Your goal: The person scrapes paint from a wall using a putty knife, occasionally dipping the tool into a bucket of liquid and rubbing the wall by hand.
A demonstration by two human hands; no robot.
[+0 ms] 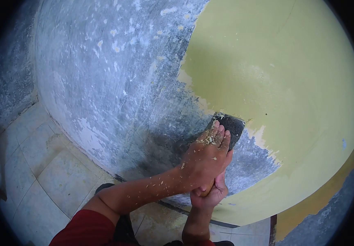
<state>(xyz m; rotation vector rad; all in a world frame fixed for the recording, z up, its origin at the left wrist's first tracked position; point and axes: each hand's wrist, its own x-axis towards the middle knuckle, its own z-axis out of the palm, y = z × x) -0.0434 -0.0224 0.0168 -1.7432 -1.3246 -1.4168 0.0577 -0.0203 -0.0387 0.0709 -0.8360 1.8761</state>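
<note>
A scraper with a wide dark blade (233,128) and a wooden handle (208,188) is against the wall, its blade edge at the border between yellow paint (275,86) and bare grey plaster (115,82). My left hand (205,158) is closed over the scraper from above, fingers pressed together along the blade. Below it, my right hand (216,193) wraps around the handle. Pale paint flakes cling to the left fingers, wrist and forearm. Part of the handle is hidden under my left hand.
Light floor tiles (68,174) run along the wall's foot, with dust and paint scraps on them. Part of a dark shoe (104,187) shows beside my left forearm. At the lower right, another wall section (316,213) carries yellowish paint and grey plaster.
</note>
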